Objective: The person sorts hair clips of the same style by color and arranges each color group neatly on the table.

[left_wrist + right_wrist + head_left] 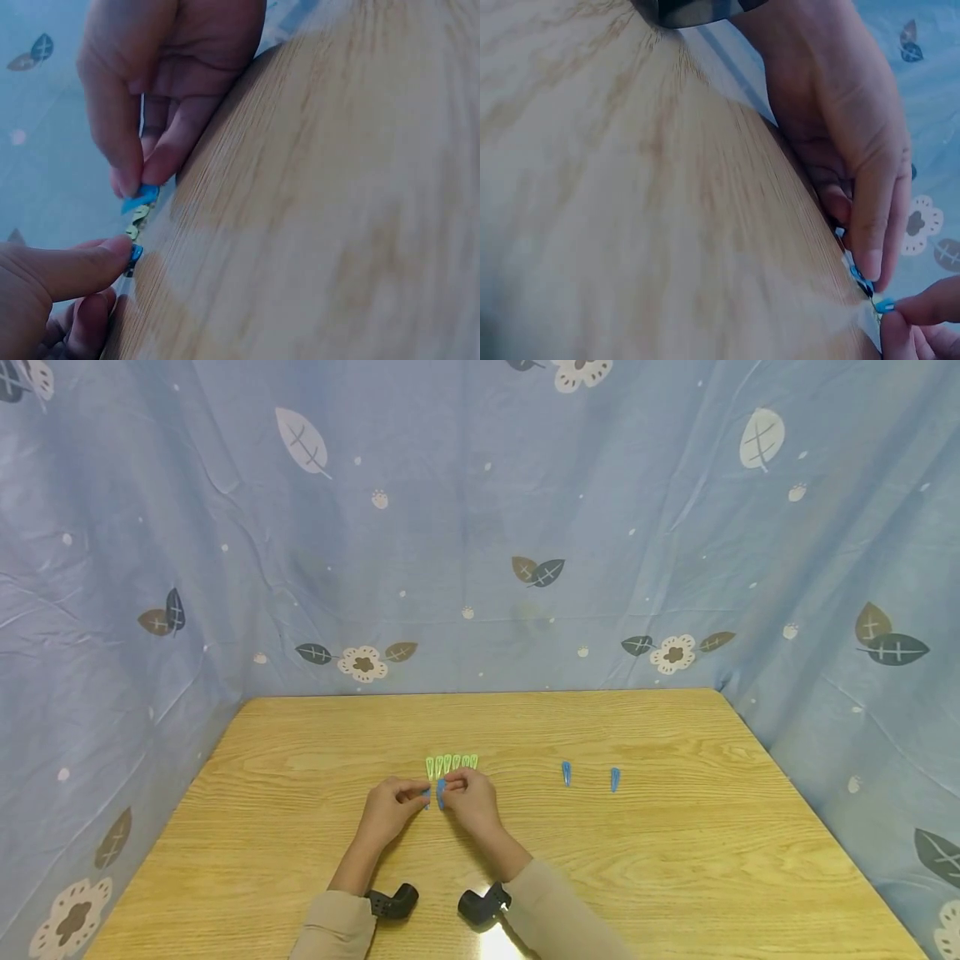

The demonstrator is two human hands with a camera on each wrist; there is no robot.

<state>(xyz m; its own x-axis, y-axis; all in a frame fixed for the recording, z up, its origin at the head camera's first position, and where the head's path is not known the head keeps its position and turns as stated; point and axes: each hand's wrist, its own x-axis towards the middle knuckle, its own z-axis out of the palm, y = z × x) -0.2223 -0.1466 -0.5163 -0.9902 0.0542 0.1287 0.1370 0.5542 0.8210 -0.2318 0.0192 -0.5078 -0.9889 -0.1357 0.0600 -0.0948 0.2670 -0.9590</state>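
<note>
Over the middle of the table, my left hand (388, 810) pinches a blue snap hair clip (426, 797) between thumb and fingers. Close beside it, my right hand (472, 802) holds a second blue snap hair clip (441, 787) by thumb and fingertips. Just beyond both hands lies a row of several yellow-green hair clips (447, 765), side by side. In the left wrist view, the left thumb covers part of its blue clip (136, 255), and the right fingertips grip the other blue clip (141, 198).
Two more blue hair clips, a nearer-centre one (566, 773) and one farther right (615, 779), lie apart on the wooden table (675, 860). A patterned blue curtain (465, 527) hangs behind and along both sides. Black wrist-worn devices (397, 902) sit near the front.
</note>
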